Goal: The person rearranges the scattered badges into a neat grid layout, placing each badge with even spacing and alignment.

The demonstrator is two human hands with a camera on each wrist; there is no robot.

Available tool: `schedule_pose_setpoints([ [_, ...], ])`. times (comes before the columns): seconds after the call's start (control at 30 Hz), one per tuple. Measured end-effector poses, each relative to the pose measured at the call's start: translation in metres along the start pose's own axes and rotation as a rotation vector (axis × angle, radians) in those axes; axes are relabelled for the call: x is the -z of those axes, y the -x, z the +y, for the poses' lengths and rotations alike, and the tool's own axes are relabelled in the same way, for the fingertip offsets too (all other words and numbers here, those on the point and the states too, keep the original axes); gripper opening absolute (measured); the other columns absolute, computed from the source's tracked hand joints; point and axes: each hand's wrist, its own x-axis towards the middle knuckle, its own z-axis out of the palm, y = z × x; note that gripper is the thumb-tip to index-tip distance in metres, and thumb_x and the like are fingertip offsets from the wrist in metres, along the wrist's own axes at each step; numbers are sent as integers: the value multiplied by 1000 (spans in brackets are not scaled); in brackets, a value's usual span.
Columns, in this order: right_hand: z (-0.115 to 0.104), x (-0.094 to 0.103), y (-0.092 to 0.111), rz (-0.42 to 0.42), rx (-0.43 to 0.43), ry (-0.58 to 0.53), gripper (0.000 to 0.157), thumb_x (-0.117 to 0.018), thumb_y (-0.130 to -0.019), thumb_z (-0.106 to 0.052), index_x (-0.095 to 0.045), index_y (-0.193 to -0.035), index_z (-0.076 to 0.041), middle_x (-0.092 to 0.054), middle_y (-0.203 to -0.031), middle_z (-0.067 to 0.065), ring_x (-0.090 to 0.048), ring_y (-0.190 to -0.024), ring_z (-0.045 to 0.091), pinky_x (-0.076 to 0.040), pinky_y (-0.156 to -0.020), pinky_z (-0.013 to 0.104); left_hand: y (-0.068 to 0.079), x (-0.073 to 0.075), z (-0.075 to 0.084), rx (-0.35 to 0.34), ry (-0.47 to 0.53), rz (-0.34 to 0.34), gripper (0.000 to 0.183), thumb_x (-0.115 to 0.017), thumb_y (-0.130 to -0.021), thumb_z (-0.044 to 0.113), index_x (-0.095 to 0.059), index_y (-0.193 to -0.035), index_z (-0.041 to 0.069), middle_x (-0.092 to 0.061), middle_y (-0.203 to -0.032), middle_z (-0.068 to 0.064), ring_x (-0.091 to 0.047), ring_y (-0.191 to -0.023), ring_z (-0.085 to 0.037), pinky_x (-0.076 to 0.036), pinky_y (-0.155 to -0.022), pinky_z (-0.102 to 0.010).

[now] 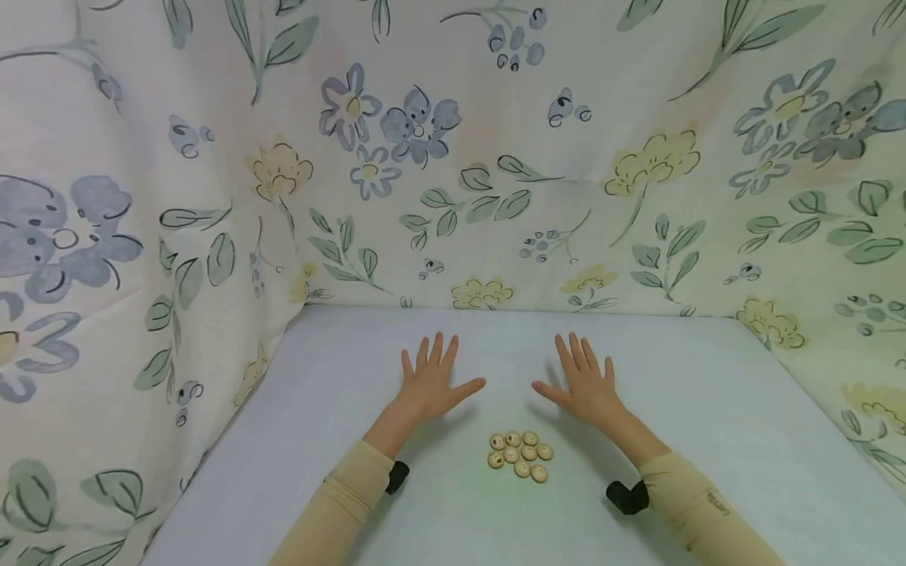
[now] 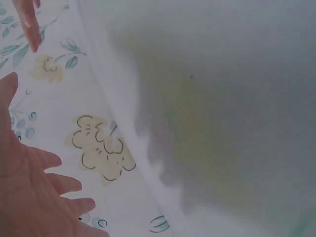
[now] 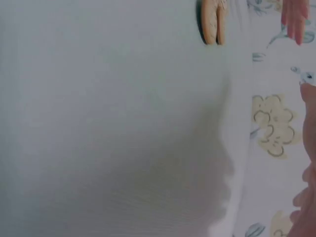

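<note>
Several small round wooden buttons (image 1: 512, 455) lie in a loose cluster on the white table, between the two forearms. A few of these wooden buttons (image 3: 213, 19) show at the top of the right wrist view, partly cut off. My left hand (image 1: 429, 387) is spread over the table, up and left of the cluster, holding nothing. Fingers apart and thumb pointing inward, my right hand (image 1: 586, 393) mirrors it on the other side, likewise holding nothing. Both hands cast shadows on the table. The left wrist view shows the left palm (image 2: 29, 192) at its edge.
A white table (image 1: 340, 354) spreads beneath the hands. Floral fabric (image 1: 481, 157) hangs behind it and along both sides. Black wrist straps (image 1: 627, 498) sit at the ends of the beige sleeves (image 1: 347, 495).
</note>
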Motion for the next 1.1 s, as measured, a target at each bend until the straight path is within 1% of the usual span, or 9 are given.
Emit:
schedule_pose_setpoints([
  [0.07, 0, -1, 4, 16, 27, -58, 98, -59, -88, -60, -16, -154, -2, -11, -158, 25, -9, -143, 45, -7, -106, 70, 4, -1, 0, -16, 54, 7, 97, -45, -87, 73, -15, -157, 13, -9, -161, -16, -7, -146, -38, -3, -111, -63],
  [0.13, -1, -2, 8, 22, 48, -122, 95, -62, -89, -55, -18, -153, 0, -14, -157, 26, -13, -142, 46, -15, -107, 67, 9, -3, 1, -34, 125, 17, 97, -52, -86, 70, -19, -156, 11, -15, -160, -16, -14, -145, -37, -14, -112, -59],
  [0.23, -2, -3, 16, 26, 81, -213, 88, -66, -90, -47, -25, -151, 1, -23, -154, 25, -22, -138, 44, -27, -105, 62, 17, -4, 2, -68, 255, 42, 93, -63, -85, 60, -28, -153, 8, -26, -155, -17, -25, -141, -35, -29, -109, -53],
  [0.4, -8, -5, 30, 18, 160, -339, 72, -73, -87, -36, -41, -143, -2, -43, -141, 21, -46, -120, 37, -48, -90, 47, 34, -5, 9, -119, 439, 66, 80, -75, -81, 47, -44, -143, 7, -45, -141, -14, -46, -126, -33, -43, -98, -48],
  [0.53, -14, -7, 41, -14, 214, -405, 64, -77, -85, -28, -49, -135, -1, -53, -128, 18, -54, -103, 31, -53, -78, 34, 45, -7, 14, -186, 544, 34, 69, -79, -80, 37, -52, -135, 5, -53, -132, -12, -54, -114, -30, -49, -90, -41],
  [0.67, -17, -9, 51, -44, 248, -449, 56, -78, -83, -24, -54, -128, 0, -59, -116, 14, -56, -95, 28, -52, -75, 28, 53, -10, 20, -239, 597, -15, 60, -81, -80, 29, -56, -128, 3, -57, -123, -13, -55, -109, -29, -51, -88, -35],
  [0.8, -17, -12, 60, -58, 287, -483, 48, -79, -83, -20, -58, -120, 0, -60, -107, 10, -56, -91, 24, -52, -74, 26, 60, -15, 23, -267, 602, -58, 54, -81, -80, 23, -58, -123, 0, -59, -116, -13, -56, -105, -29, -51, -87, -31],
  [1.0, -19, -13, 71, -84, 339, -534, 38, -80, -81, -18, -62, -111, -2, -60, -96, 6, -57, -81, 18, -53, -72, 26, 66, -21, 26, -301, 575, -103, 41, -81, -80, 19, -64, -111, 0, -63, -108, -11, -58, -97, -26, -51, -85, -29],
  [1.1, -20, -13, 76, -112, 344, -538, 34, -81, -80, -19, -63, -106, -4, -61, -90, 3, -57, -78, 16, -52, -69, 25, 67, -24, 27, -325, 552, -121, 34, -80, -81, 18, -66, -106, 1, -64, -103, -9, -59, -93, -23, -51, -83, -29],
])
